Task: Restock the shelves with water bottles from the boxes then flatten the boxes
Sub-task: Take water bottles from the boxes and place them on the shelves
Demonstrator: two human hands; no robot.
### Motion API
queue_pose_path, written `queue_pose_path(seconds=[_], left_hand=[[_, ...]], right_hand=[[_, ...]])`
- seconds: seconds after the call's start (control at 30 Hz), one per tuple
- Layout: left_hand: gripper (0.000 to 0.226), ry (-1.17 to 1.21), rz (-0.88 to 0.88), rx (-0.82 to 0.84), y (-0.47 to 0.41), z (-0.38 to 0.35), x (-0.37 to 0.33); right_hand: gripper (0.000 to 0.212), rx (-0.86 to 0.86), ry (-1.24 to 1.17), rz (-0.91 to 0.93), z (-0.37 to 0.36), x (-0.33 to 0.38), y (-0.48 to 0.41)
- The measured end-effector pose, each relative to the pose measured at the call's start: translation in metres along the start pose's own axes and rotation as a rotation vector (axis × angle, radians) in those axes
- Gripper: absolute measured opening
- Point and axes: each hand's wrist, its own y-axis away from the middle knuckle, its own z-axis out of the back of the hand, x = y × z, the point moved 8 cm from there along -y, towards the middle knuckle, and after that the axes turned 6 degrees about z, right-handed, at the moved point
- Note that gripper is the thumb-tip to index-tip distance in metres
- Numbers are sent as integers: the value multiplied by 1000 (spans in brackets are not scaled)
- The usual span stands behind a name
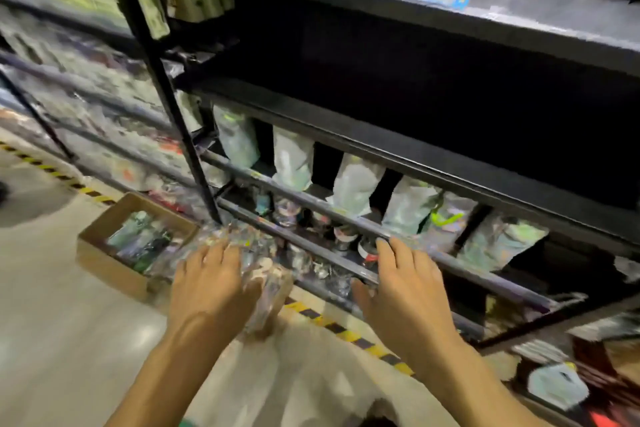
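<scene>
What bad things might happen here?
The crinkly wrapped bundle at the left hand looks slippery and might drop. The right hand is at the shelf rail, where it could get bumped. The open box on the floor could trip someone.

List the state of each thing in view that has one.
left hand: fingers spread, resting on the wrapped pack
wrapped pack: in clear film, at the shelf edge
right hand: fingers straight, touching the shelf rail
cardboard box: open, on the floor, goods inside
white-wrapped goods: standing in a row behind the rail
</scene>
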Motion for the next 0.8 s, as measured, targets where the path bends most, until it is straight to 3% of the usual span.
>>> queue_pose_path(seconds=[0.2,0.47,0.63,0.8], left_hand=[[60,-11,167,75,-3,-27,110],[67,-14,243,109,-87,-36,203],[67,-84,291,164,-147,-32,267],[67,-102,331,192,-204,-25,334]], right_hand=[[54,10,-51,113,-25,113,-26],[76,180,-33,189,-74,203,-110],[73,228,-162,209,-89,270,-197],[72,282,-133,244,-93,342,-275]])
